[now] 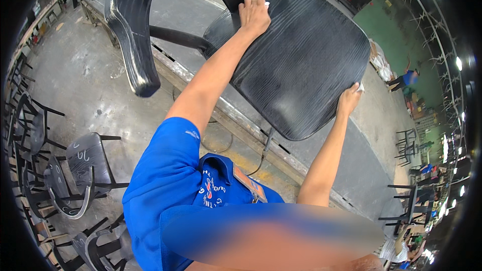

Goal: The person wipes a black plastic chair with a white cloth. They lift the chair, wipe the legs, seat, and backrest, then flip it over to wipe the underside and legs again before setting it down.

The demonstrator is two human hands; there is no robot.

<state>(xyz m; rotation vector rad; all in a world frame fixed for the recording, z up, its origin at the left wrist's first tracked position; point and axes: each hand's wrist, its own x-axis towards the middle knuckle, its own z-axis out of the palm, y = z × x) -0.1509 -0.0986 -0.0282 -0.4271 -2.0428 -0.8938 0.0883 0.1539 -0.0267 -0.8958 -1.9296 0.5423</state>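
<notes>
A black wooden chair with visible grain rests on the grey workbench in front of me, its broad seat (301, 55) facing me. Its curved backrest or arm piece (131, 35) reaches out to the left, with pale shiny streaks along the edges. My left hand (255, 16) is closed at the upper left of the seat, where a dark bar meets it. Small white patches show at its fingertips; whether they are finger covers or a held scrap, I cannot tell. My right hand (348, 100) grips the seat's right edge, its fingers partly hidden, with some white at the fingertip.
The long grey workbench (369, 170) runs diagonally under the chair. A thin cable (264, 155) hangs over its near edge. Several dark chairs (88, 163) crowd the floor at left, and others (409, 203) stand at right. A person (403, 79) in blue is farther off at right.
</notes>
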